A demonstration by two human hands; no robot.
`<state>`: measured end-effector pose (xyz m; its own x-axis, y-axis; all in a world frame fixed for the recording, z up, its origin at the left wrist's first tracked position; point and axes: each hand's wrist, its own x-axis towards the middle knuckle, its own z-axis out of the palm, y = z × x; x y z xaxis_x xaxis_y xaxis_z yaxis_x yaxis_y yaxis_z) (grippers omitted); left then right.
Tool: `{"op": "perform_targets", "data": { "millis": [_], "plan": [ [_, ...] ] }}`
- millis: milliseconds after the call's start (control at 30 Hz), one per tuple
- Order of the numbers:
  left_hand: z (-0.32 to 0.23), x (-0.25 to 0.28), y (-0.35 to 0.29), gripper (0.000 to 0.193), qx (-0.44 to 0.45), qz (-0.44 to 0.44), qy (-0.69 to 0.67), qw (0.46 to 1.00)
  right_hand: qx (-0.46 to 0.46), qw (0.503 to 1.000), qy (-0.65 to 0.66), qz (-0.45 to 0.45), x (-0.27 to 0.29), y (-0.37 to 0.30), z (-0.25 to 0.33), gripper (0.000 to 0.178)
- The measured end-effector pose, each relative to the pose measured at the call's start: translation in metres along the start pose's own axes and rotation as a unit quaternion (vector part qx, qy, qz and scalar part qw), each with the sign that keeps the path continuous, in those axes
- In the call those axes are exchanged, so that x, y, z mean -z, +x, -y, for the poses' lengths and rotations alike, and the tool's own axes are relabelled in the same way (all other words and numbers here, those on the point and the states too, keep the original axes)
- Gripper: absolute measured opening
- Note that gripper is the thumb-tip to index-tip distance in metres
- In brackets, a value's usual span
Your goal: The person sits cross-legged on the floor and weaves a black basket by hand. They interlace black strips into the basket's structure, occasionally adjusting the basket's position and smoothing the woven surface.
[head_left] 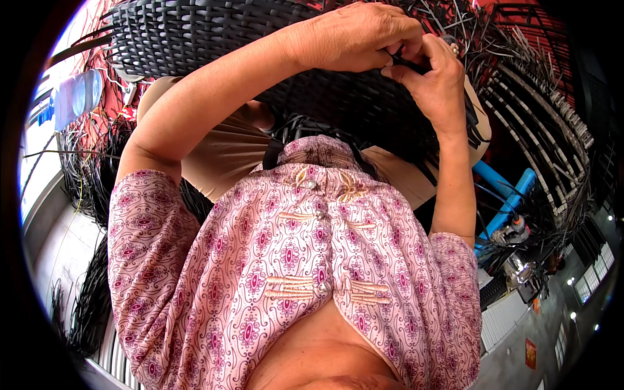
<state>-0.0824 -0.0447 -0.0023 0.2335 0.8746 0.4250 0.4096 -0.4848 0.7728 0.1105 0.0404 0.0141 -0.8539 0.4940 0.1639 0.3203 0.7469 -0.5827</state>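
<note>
A black woven wicker piece (188, 36) lies across my lap, its grey-lit weave at the upper left and a darker side (344, 104) turned toward me. My left hand (364, 36) reaches over to its right end, fingers bent and pinching. Close against it, my right hand (437, 81) pinches with thumb and index finger. Between the two hands runs a short stretch of black weaving strip (408, 60), and both hands are closed on it. My fingers partly hide the strip, so its ends cannot be made out.
Loose black strips (484, 36) tangle beyond my right hand, and more bundles (91, 172) hang at the left. Curved slatted frames (539, 140) stand at the right, near a blue bar frame (513, 198). A bluish clear plastic container (84, 91) is at the far left.
</note>
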Motion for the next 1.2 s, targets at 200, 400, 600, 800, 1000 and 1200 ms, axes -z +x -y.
{"op": "perform_targets", "data": {
  "millis": [200, 400, 600, 800, 1000, 1200],
  "plan": [
    [0.002, 0.004, 0.000, 0.029, 0.047, 0.024, -0.013, 0.999, 0.043, 0.998, -0.030, -0.018, 0.001, -0.006, -0.002, 0.032],
    [-0.002, 0.014, 0.011, 0.028, 0.224, 0.043, -0.035, 0.973, -0.107, 0.991, 0.068, -0.042, 0.021, -0.033, -0.017, 0.029],
    [0.010, 0.001, 0.012, 0.031, 0.132, 0.071, 0.102, 0.983, -0.107, 0.992, 0.058, -0.028, 0.022, -0.037, -0.024, 0.032],
    [0.004, -0.002, 0.008, 0.028, 0.074, 0.056, 0.155, 0.983, -0.051, 0.998, -0.009, -0.036, 0.010, -0.032, -0.028, 0.033],
    [-0.005, -0.007, 0.003, 0.031, 0.045, 0.028, 0.209, 0.977, -0.022, 0.996, -0.065, -0.051, 0.004, -0.034, -0.026, 0.036],
    [0.002, -0.010, -0.001, 0.033, 0.038, 0.003, 0.201, 0.979, 0.005, 0.997, -0.065, -0.041, 0.004, -0.036, -0.033, 0.039]
  ]
}}
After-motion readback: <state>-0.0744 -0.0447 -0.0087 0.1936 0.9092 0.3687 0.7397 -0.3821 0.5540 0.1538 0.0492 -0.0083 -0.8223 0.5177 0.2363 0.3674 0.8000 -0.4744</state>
